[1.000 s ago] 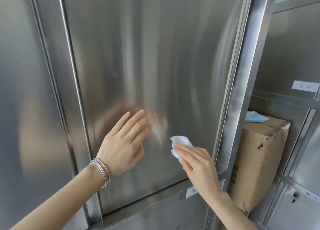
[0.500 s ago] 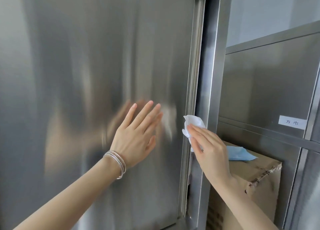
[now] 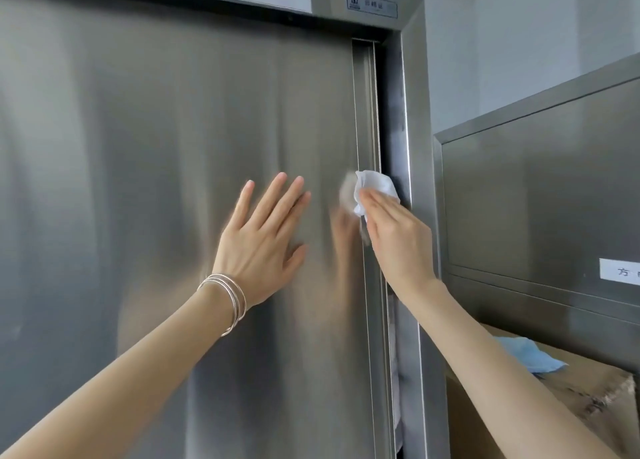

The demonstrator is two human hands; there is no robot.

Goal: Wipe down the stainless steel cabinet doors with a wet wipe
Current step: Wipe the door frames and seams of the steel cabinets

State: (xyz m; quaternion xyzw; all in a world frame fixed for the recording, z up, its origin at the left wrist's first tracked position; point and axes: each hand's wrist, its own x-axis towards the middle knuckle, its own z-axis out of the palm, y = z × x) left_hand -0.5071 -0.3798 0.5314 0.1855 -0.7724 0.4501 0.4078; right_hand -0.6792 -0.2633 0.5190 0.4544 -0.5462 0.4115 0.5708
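Two hands | right hand (image 3: 398, 237) presses crumpled wipe (image 3: 375, 187) | brushed-steel door (image 3: 156, 147)

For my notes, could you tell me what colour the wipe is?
White; the wipe shows best in the head view.

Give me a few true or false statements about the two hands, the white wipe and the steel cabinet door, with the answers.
1. The right hand presses the crumpled white wet wipe against the right edge of the brushed stainless steel cabinet door. True.
2. The left hand holds a second wipe. False: it is open and flat, holding nothing.
3. Thin silver bangles circle the left wrist. True.
4. A blue cloth hangs from the door. False: it lies on the brown cardboard box at lower right.
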